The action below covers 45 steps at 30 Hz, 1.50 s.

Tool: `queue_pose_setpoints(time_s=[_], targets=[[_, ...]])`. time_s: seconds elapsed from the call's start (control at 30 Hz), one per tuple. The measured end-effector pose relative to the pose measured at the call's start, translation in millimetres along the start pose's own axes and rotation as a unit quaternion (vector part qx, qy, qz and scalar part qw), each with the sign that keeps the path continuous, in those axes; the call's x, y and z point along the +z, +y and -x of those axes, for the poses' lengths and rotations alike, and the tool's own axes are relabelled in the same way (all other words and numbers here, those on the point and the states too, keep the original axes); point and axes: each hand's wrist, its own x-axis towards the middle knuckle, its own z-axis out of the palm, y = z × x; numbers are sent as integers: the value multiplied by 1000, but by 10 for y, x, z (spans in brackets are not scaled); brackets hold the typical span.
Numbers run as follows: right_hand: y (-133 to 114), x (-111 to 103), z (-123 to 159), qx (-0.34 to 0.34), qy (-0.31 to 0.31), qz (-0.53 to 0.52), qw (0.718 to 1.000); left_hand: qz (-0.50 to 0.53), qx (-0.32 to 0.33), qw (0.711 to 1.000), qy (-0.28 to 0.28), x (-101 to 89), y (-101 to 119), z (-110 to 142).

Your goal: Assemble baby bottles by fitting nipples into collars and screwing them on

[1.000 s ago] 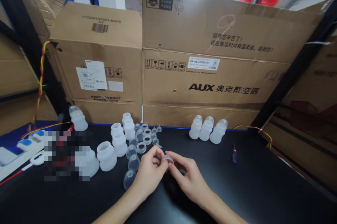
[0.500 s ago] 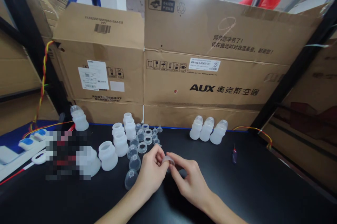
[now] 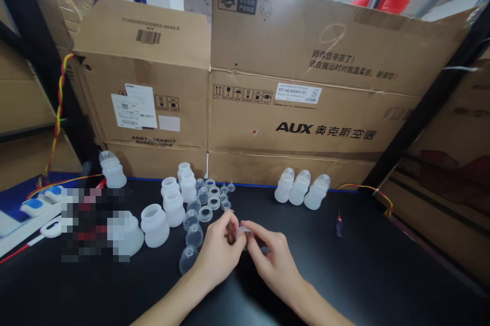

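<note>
A small translucent part [image 3: 244, 231] with a curved rim is held above the middle of the black table [image 3: 367, 270], near its front; the fingers hide most of its form. The left hand [image 3: 222, 245] grips it from the left between thumb and bent fingers. The right hand [image 3: 271, 250] is closed on its right side with thumb and forefinger. The fingertips of both hands nearly meet at the part.

Just left of and beyond the left hand lies a column of clear domed caps [image 3: 194, 235], the nearest one close to the left wrist. Beside these lie translucent rings [image 3: 205, 214], then small teat-shaped pieces [image 3: 224, 197]. Further left stand open-necked white bottles [image 3: 155, 227], upright. One more white vessel [image 3: 132, 239] is partly obscured by pixelation.

Three capped bottles [image 3: 300, 189] stand in a group toward the rear right; another capped bottle [image 3: 114, 173] stands at the rear left. A purple-handled tool [image 3: 339, 227] lies well apart from the right hand. A white power strip [image 3: 32, 219] runs along the left edge. Printed cardboard [image 3: 245, 111] backs the table.
</note>
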Motion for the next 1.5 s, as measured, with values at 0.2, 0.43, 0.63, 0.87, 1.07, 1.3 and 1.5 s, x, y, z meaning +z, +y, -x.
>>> queue_pose_setpoints(time_s=[0.2, 0.43, 0.63, 0.87, 1.07, 1.3, 1.5], targets=[[72, -57, -16, 11, 19, 11, 1000, -24, 0, 1000, 6, 44, 82, 46], [32, -56, 33, 21, -2, 18, 1000, -41, -21, 999, 19, 80, 46, 61], [3, -93, 3, 36, 2, -4, 999, -105, 31, 994, 1, 23, 77, 68], [52, -98, -44, 157, -48, -289, 943, -160, 110, 981, -1, -68, 114, 51], [120, -80, -76, 186, -30, -390, 902, -285, 240, 926, -59, -239, 374, 32], [237, -53, -72, 180, 10, -354, 918, -419, 280, 850, 149, -622, 365, -173], [219, -44, -47, 165, -1, -317, 934, -632, 89, 723, 263, -935, 308, -275]])
